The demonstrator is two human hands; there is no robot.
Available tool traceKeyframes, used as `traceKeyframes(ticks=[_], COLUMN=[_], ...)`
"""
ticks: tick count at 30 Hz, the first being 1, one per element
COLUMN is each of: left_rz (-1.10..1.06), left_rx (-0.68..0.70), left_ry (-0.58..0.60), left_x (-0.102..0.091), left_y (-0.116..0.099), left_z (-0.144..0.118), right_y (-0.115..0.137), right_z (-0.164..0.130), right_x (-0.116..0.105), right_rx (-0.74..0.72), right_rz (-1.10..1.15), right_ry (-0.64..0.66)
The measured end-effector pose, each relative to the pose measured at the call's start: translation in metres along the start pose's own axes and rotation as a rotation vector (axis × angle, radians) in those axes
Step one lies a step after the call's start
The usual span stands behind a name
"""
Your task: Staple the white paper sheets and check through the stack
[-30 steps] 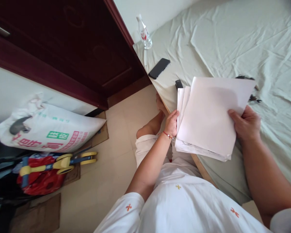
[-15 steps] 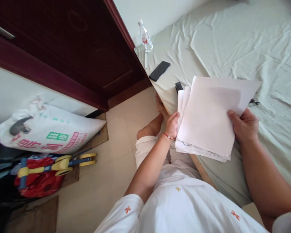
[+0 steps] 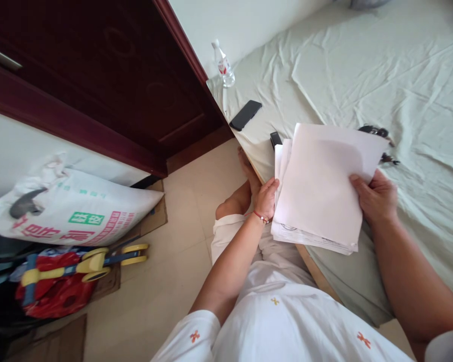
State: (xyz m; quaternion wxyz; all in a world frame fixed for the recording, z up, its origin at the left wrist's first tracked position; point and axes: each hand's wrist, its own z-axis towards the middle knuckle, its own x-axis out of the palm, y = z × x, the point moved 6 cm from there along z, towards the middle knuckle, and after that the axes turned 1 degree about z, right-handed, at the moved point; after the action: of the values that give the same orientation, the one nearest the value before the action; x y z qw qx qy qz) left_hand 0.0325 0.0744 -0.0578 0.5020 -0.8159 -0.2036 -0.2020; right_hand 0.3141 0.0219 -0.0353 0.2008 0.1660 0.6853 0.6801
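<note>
A stack of white paper sheets (image 3: 324, 186) is held between both hands above the edge of the bed. My left hand (image 3: 266, 197), with a red beaded bracelet at the wrist, grips the stack's left edge. On the right side, my right hand (image 3: 379, 196) pinches the stack with its thumb on top; its other fingers are hidden underneath. The top sheet is blank and lies skewed over the others, whose printed edges show at the bottom and left. Just beyond the stack's upper left corner is a small black object (image 3: 275, 139), partly covered.
A black phone (image 3: 245, 115) and a clear water bottle (image 3: 224, 65) are on the pale green bedsheet (image 3: 324, 75). Small dark objects (image 3: 385, 143) lie right of the papers. On the floor at left are a white sack (image 3: 79, 203) and a yellow-and-blue ride-on toy (image 3: 86, 266).
The top sheet's right corner has shifted left and down, uncovering more of the dark objects on the bed. Both hands keep their hold. The view has moved slightly.
</note>
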Motion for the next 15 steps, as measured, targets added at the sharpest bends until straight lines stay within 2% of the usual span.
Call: traceKeyframes(ticks=[10,15], left_rz=[0.073,0.016], left_rx=[0.043,0.001], left_ry=[0.056,0.021], left_x=[0.006,0.003], left_y=[-0.004,-0.003], left_z=[-0.004,-0.001], right_y=[0.005,0.005], right_z=[-0.001,0.002], right_x=[0.002,-0.009], right_rx=[-0.024,-0.044], right_rz=[0.008,-0.013], right_ry=[-0.022,-0.120])
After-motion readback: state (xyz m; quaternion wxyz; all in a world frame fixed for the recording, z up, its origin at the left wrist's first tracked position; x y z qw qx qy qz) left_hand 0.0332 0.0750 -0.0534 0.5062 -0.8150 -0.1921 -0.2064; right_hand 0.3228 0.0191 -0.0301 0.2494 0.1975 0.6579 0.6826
